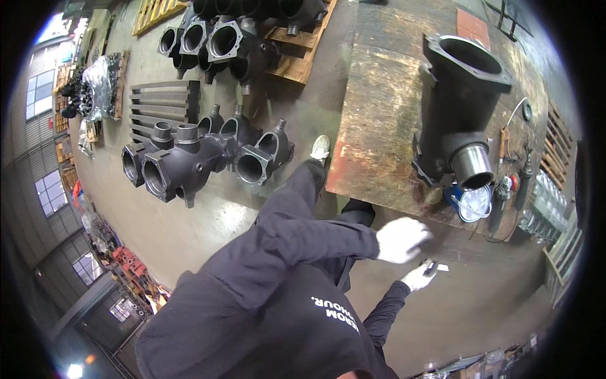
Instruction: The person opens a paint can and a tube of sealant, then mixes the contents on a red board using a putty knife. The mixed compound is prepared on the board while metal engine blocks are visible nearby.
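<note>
Small dark item (431, 268) was in the fingers of the R hand (416, 278), gripped at the tips, w/ a white scrap (443, 268) just beside it; whether the two were joined, couldn't tell. L hand (399, 241) was just above it in view, gloved too, fingers apparently bent; nothing visible in it, but palm was turned out of sight, so can't say how wide or closed. Both hands were off the near edge of the workbench (379, 120), clear of the big black casting (456, 104) on its top. Re progress: casting was on the bench, its short spout (472, 167) bright bare metal vs. dark body, so that end looked machined, prob. finished; no tool was on it, and what was left couldn't be judged from this view. By the spout, approx. at the bench edge, was a blue-and-white bucket (476, 205), then an angle grinder (504, 188). Further out, L side, similar castings (189, 161) were on the floor, more by a wooden pallet (293, 66). Hard to make out: bucket's contents, casting's underside & far side, the dark item's shape; rim of view was black & cut off the outer clutter.
</note>
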A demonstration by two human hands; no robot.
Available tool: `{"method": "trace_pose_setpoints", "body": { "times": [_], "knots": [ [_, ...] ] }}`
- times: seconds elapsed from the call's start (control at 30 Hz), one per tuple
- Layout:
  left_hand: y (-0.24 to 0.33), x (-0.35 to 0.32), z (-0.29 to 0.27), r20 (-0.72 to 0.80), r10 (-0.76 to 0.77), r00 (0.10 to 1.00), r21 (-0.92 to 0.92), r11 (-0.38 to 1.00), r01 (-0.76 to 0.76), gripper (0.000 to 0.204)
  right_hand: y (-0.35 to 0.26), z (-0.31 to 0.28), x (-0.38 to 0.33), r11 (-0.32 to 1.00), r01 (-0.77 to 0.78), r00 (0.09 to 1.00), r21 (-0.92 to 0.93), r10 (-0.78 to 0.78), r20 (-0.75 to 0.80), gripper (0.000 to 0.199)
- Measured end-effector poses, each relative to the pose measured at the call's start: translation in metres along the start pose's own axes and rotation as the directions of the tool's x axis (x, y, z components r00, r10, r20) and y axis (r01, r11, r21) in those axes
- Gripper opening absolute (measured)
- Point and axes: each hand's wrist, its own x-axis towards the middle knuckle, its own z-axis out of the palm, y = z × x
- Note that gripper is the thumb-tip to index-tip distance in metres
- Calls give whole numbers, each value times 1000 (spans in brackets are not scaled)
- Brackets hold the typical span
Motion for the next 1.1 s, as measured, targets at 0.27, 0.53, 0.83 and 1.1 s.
{"method": "trace_pose_setpoints", "body": {
  "times": [0.27,0.53,0.83,1.1],
  "knots": [
    [-111,-174,-223,-218,-438,872,286,825,487,30,-51,27,-102,989,89,978,117,-109,179,31],
    [-132,-238,-301,-557,-473,683,267,676,686,22,-94,51,-98,913,181,951,365,-257,173,19],
    [-103,-70,-317,-366,-286,886,198,906,374,24,-111,73,-81,713,-32,993,700,100,-56,53],
    [-94,149,-359,-110,126,986,284,955,-90,36,-172,124,-70,473,-223,877,852,479,-36,23]
  ]
}}
